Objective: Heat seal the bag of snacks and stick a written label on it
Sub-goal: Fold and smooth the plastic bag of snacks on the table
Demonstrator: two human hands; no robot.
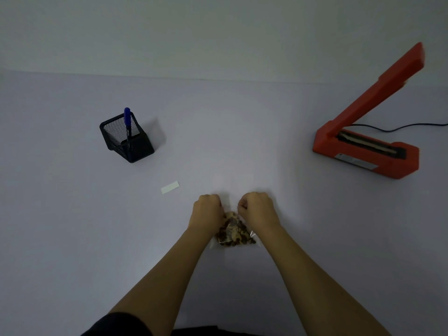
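Note:
A clear plastic bag of brown snacks [234, 233] lies on the table just in front of me. My left hand [208, 209] and my right hand [259, 208] are both closed on the bag's upper part, one at each side, holding it up off the table there. The bag's top edge is hard to make out against the table. A small white label [170, 187] lies flat to the left of my hands. An orange heat sealer [368, 141] stands at the right with its arm raised. A blue pen [127, 122] stands in a black mesh holder [127, 139] at the left.
The sealer's black cable [397, 128] runs off to the right edge. A pale wall [218, 32] rises behind the table's far edge. My dark sleeve [116, 323] shows at the bottom left.

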